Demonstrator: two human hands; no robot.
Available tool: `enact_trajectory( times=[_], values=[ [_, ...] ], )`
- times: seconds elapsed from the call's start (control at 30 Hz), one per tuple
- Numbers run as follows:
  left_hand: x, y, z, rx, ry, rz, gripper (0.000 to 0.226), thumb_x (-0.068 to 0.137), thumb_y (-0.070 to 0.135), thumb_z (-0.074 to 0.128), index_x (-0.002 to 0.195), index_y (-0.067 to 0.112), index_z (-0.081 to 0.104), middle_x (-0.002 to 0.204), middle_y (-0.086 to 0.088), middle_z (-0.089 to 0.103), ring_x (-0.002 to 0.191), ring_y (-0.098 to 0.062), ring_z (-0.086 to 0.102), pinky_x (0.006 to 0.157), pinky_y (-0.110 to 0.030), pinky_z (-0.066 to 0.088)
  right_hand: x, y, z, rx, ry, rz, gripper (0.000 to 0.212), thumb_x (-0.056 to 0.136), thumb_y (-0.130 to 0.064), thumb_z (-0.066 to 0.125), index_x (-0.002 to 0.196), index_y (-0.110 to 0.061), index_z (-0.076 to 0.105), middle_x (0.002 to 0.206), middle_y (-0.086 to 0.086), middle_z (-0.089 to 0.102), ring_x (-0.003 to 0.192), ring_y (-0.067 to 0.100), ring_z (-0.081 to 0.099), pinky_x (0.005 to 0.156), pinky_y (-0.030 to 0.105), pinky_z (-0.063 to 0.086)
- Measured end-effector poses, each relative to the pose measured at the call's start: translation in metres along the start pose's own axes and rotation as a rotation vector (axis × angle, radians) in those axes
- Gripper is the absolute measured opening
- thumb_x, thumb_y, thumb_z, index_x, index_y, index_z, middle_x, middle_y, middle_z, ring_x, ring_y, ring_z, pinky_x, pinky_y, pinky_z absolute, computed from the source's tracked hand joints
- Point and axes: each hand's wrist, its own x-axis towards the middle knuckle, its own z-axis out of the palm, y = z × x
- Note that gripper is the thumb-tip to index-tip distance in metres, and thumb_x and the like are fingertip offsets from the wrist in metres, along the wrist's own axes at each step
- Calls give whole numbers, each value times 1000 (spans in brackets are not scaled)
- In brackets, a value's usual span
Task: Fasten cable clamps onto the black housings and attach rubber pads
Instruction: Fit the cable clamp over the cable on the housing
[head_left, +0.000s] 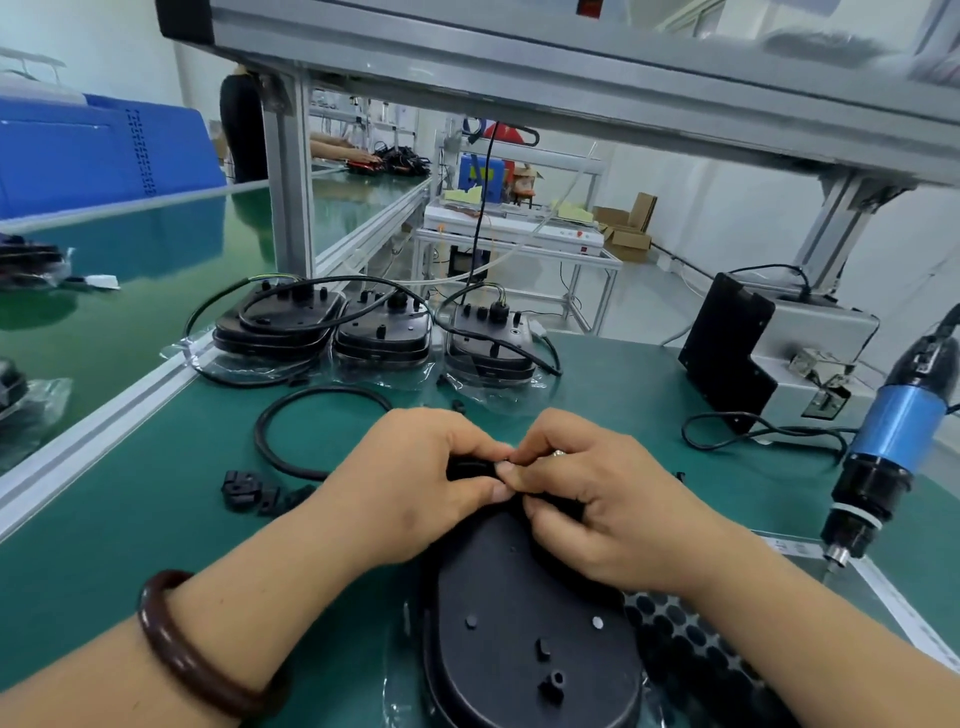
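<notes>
A ribbed blue plastic crate (104, 156) stands far left beyond a glossy green conveyor belt (130, 291), which is edged by a grooved aluminium rail (104, 410). On the matte green worktop (156, 530), a few small moulded black clamps (249, 491) lie just beside a loose cable loop (291, 415), with bare mat around them. The left hand (415, 483), a smooth brown bangle (182, 644) on its wrist, pinches a small black part (470, 467) at the far end of the flat oval black housing (519, 623). The right hand (597, 499) pinches the same part, and the two hands' fingertips touch. Behind them sit stacked housings (384, 332) in clear bags. A sheet of round rubber pads (675, 639) lies against the housing's right edge. Farther right are a grey metal screw feeder (779, 353) and a hanging blue electric screwdriver (883, 441).
</notes>
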Motion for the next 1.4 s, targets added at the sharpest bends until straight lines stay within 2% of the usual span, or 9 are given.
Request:
enact_trajectory(
  times=[0.13, 0.27, 0.47, 0.63, 0.83, 0.93, 1.0, 1.23, 1.4],
  values=[
    [-1, -1, 2, -60, 52, -38, 32, 69, 25, 84, 92, 42, 70, 90, 12, 67, 87, 2, 61, 86, -21, 48, -1, 0, 0, 20, 8, -3, 27, 86, -21, 52, 95, -10, 76, 93, -1, 60, 74, 6, 57, 71, 13, 45],
    [-5, -2, 6, 104, 168, -95, 26, 62, 41, 83, 81, 38, 67, 81, 18, 65, 81, 5, 59, 77, -16, 47, -3, 0, 0, 47, 18, 8, 28, 87, -23, 53, 99, -13, 75, 96, -2, 60, 78, 12, 62, 70, 29, 53],
    [-4, 0, 4, 83, 128, -71, 19, 65, 38, 82, 81, 38, 71, 80, 18, 65, 81, 7, 58, 71, -4, 39, -1, 2, 1, 64, 28, 3, 21, 87, -15, 60, 101, -14, 76, 95, 0, 61, 78, 15, 63, 68, 32, 53],
    [-5, -2, 6, 96, 131, -29, 28, 69, 37, 81, 94, 42, 71, 84, 18, 64, 85, 3, 58, 78, -15, 44, -1, 1, 0, 77, 21, 0, 23, 86, -16, 57, 99, -14, 76, 94, 0, 62, 76, 11, 62, 68, 27, 52],
    [-4, -3, 4, 166, 149, -6, 23, 69, 45, 79, 90, 42, 71, 80, 16, 64, 81, -1, 59, 76, -24, 49, 0, 0, -1, 83, 13, 9, 23, 87, -15, 57, 98, -11, 77, 93, 2, 63, 77, 15, 63, 69, 31, 52],
    [-4, -2, 4, 130, 116, 13, 46, 71, 42, 79, 106, 56, 52, 80, 16, 64, 82, -1, 58, 76, -25, 48, 1, -1, -1, 84, 21, 8, 19, 86, -12, 60, 94, -10, 77, 91, 2, 62, 75, 13, 62, 69, 27, 51],
    [-4, -2, 4, 122, 100, 30, 51, 72, 41, 78, 108, 60, 46, 81, 17, 64, 83, 0, 57, 77, -24, 48, 2, -1, -1, 84, 26, 8, 18, 87, -13, 59, 92, -9, 76, 89, 1, 61, 74, 12, 60, 68, 26, 51],
    [-2, -3, 3, 87, 68, 26, 46, 72, 40, 78, 99, 64, 50, 81, 20, 63, 85, 3, 56, 78, -23, 48, 0, -1, 0, 81, 39, 13, 18, 87, -14, 60, 91, -9, 76, 91, -1, 60, 74, 13, 60, 68, 28, 51],
    [-2, -3, 1, 18, 55, 34, 35, 66, 51, 71, 95, 63, 56, 85, 23, 62, 85, 4, 57, 77, -22, 48, 0, 0, 0, 108, 54, 8, 18, 87, -14, 58, 88, -8, 75, 90, 0, 61, 75, 12, 61, 70, 28, 51]
  ],
)
